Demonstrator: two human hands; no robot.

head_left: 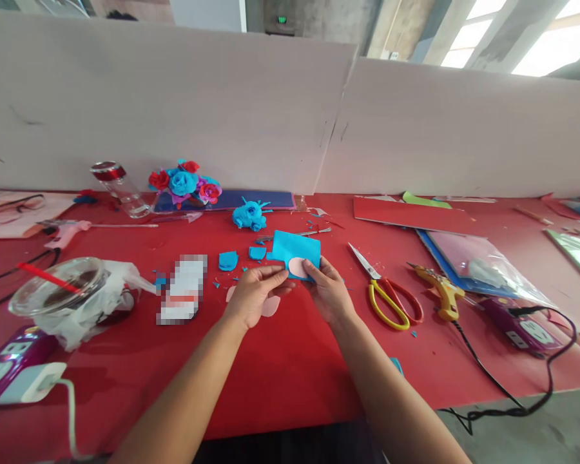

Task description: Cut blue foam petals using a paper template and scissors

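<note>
Both my hands meet over the middle of the red table (280, 361). My right hand (327, 291) pinches a blue foam sheet (297, 250) with a small pink petal-shaped piece (297, 266) laid on its lower edge. My left hand (256, 293) is closed, its fingertips at the sheet's lower left corner, and pink pieces (270, 306) show under its fingers. Small blue cut petals (228, 260) lie just left of the sheet.
Yellow-and-red scissors (386, 293) and a yellow glue gun (439, 290) lie to the right. A blue foam flower (249, 214), a flower bouquet (186, 182) and a glass jar (118, 187) stand behind. A lidded cup in a plastic bag (72, 296) sits at left.
</note>
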